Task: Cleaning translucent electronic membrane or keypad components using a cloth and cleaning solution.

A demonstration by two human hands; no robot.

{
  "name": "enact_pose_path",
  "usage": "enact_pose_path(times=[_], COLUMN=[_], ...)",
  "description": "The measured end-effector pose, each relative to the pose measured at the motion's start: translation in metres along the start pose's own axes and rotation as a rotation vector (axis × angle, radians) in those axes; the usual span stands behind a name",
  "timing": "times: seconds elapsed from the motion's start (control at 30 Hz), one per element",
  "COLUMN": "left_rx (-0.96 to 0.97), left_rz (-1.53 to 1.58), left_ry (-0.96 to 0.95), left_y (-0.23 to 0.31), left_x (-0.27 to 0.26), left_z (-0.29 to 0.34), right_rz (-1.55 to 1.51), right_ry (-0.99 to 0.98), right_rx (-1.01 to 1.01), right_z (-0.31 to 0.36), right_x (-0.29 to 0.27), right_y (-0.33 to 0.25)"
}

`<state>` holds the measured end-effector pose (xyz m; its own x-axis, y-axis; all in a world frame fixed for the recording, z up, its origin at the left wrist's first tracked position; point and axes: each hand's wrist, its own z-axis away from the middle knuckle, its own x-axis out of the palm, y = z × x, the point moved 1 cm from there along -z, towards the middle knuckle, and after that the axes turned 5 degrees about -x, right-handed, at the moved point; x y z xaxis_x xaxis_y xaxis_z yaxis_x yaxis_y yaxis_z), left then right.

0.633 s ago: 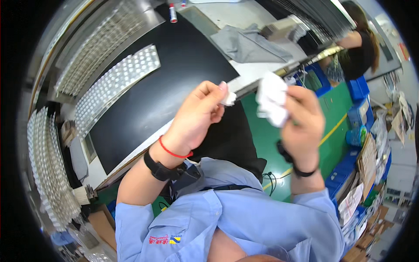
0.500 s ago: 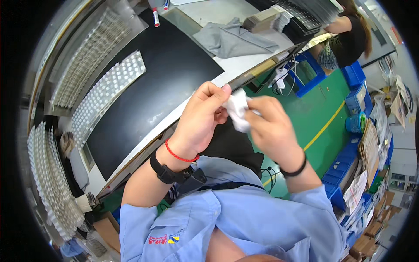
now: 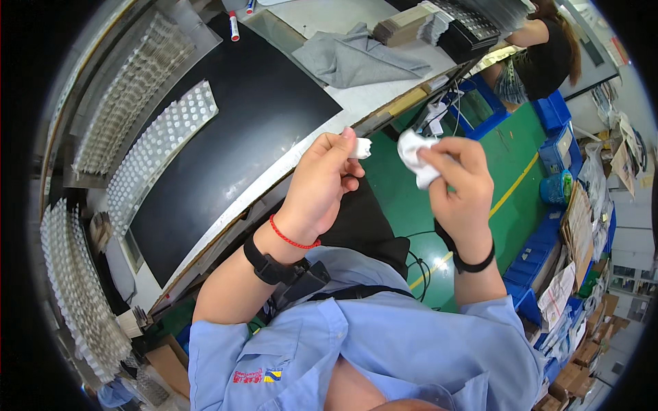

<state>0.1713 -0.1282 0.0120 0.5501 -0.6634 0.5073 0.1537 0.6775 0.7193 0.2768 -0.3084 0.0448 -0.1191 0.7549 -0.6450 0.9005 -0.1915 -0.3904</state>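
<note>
Between thumb and fingers, my left hand [image 3: 322, 179] pinches a small white piece [image 3: 360, 148] with a notched end. The rest of that piece is hidden by the fingers. To its right, my right hand [image 3: 463, 185] grips a crumpled white cloth [image 3: 417, 157], which is apart from the piece. Both hands are raised in front of my body, past the front edge of the worktable. On the table lies a black mat [image 3: 236, 137], and a white tray [image 3: 161, 151] with rows of small round bumps rests on its left part.
More bumpy trays are stacked at the back left [image 3: 130, 96] and lower left [image 3: 79, 294]. A grey cloth [image 3: 356, 58] and a red-white marker [image 3: 234, 27] lie at the far side. Blue bins [image 3: 538, 253] line the right. A person [image 3: 541, 61] sits at the upper right.
My right hand has drawn the cloth away to the right from my left hand, uncovering the small white piece. My left hand has stayed nearly in place.
</note>
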Motion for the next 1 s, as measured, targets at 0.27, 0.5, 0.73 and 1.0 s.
enact_pose_path(times=[0.27, 0.5, 0.73, 1.0], left_rx=[0.026, -0.015, 0.291, 0.566], left_rz=[0.102, 0.264, 0.12, -0.073], left_ry=[-0.055, -0.273, -0.308, -0.307], left_y=[0.012, 0.005, 0.011, 0.013], left_x=[-0.014, -0.018, -0.023, -0.021], left_z=[-0.004, -0.006, -0.008, -0.01], right_rz=[-0.051, -0.502, -0.466, -0.136], right_ry=[0.007, 0.157, 0.286, 0.192], right_rx=[-0.04, 0.213, 0.249, 0.161], right_z=[-0.009, -0.018, -0.021, -0.025], right_x=[0.02, 0.057, 0.029, 0.023], right_y=[-0.001, -0.009, -0.004, 0.022])
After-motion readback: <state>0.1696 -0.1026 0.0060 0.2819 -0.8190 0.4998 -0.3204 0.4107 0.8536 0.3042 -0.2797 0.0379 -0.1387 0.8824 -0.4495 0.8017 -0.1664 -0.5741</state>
